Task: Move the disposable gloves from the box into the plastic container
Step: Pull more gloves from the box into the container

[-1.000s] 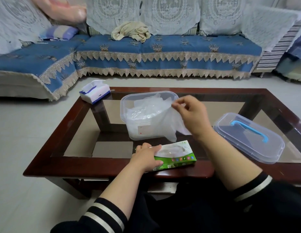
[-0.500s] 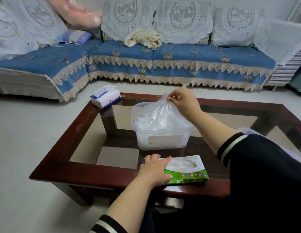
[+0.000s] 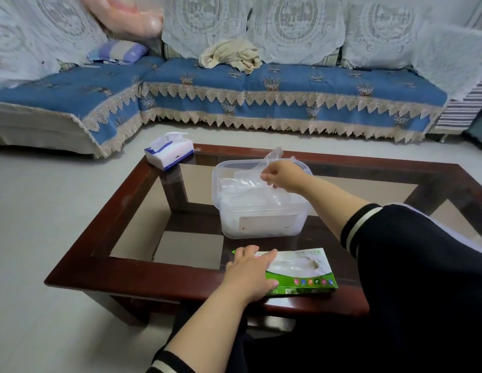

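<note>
A clear plastic container [image 3: 261, 224] stands in the middle of the glass-topped table, with several thin see-through gloves [image 3: 242, 187] piled inside. My right hand [image 3: 284, 175] hovers over its open top and pinches one glove, whose end sticks up past the far rim. The green and white glove box [image 3: 301, 270] lies flat on the table's near wooden edge. My left hand [image 3: 250, 273] rests on the box's left end, fingers laid flat across its top.
A blue and white tissue pack [image 3: 168, 152] sits at the table's far left corner. The dark wooden table frame [image 3: 105, 238] surrounds glass panes. A blue sofa [image 3: 261, 90] runs behind, across bare floor. My right sleeve hides the table's right part.
My right hand carried the glove from in front of the container up over it and lowered it to the open top. The view shifted, so the lid went out of sight behind my sleeve.
</note>
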Action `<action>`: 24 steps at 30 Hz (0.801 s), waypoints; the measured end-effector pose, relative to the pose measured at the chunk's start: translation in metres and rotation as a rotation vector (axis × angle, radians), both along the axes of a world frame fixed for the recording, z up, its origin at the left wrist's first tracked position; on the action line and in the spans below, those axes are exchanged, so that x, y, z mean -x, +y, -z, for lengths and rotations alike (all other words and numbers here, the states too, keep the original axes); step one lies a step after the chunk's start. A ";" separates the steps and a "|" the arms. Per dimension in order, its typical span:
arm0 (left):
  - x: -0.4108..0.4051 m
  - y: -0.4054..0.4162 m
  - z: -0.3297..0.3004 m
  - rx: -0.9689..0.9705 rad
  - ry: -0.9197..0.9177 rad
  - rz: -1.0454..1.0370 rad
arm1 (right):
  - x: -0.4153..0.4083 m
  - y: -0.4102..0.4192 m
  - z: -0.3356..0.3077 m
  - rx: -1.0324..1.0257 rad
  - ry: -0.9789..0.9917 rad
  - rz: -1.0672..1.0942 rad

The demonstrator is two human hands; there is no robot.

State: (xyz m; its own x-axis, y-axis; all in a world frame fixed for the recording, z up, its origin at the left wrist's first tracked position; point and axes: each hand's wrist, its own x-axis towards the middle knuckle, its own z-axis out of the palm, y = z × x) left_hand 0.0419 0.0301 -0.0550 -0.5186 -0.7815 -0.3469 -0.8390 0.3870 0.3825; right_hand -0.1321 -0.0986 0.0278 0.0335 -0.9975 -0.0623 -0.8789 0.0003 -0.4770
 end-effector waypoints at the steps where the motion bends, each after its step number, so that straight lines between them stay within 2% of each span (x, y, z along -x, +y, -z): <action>1: 0.000 0.000 0.000 -0.001 -0.002 -0.001 | 0.002 0.002 -0.004 0.029 -0.049 0.044; 3: 0.000 0.000 -0.002 -0.010 0.002 -0.007 | 0.007 0.007 -0.010 0.065 -0.263 0.171; 7: -0.002 0.002 -0.003 -0.029 0.022 -0.021 | 0.014 0.036 -0.027 0.152 -1.054 0.425; 8: -0.002 0.002 -0.003 -0.032 0.026 -0.018 | 0.017 0.048 -0.031 0.238 -1.150 0.455; 9: -0.002 0.002 -0.002 -0.035 0.026 -0.015 | 0.019 0.063 -0.034 0.342 -1.150 0.455; 11: -0.002 0.003 -0.002 -0.038 0.028 -0.014 | 0.018 0.094 -0.034 0.529 -0.989 0.346; 12: -0.001 0.002 -0.002 -0.039 0.034 -0.018 | 0.014 0.110 -0.030 0.546 -0.881 0.268; 14: 0.000 0.002 -0.001 -0.048 0.051 -0.025 | 0.004 0.140 -0.011 0.362 -0.599 0.137; 16: 0.000 0.001 0.000 -0.052 0.077 -0.041 | -0.002 0.153 0.022 0.094 -0.091 0.000; 17: 0.000 0.001 0.001 -0.051 0.083 -0.048 | -0.005 0.157 0.037 0.014 0.099 -0.060; 18: 0.000 0.001 0.001 -0.046 0.080 -0.053 | -0.006 0.159 0.052 -0.045 0.171 -0.104; 19: 0.000 0.000 0.001 -0.040 0.072 -0.058 | -0.007 0.157 0.061 -0.092 0.158 -0.117; 24: 0.002 -0.002 0.002 -0.027 0.050 -0.077 | -0.006 0.149 0.072 -0.073 -0.028 -0.028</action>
